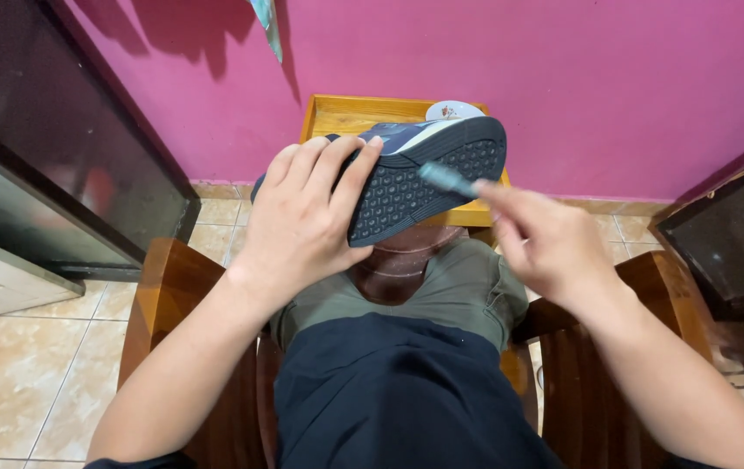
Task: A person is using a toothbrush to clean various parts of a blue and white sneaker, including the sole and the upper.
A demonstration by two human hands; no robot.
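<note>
My left hand grips a dark blue sneaker by its heel end, holding it sole-up over my lap. The black patterned sole faces me. My right hand holds a small grey-blue brush, blurred with motion, with its tip against the sole near the toe. Both forearms reach in from the bottom corners of the head view.
A small wooden table stands against the pink wall, with a white dish on it. I sit in a wooden chair with armrests on both sides. A dark cabinet stands at left, another dark piece of furniture at right. The floor is tiled.
</note>
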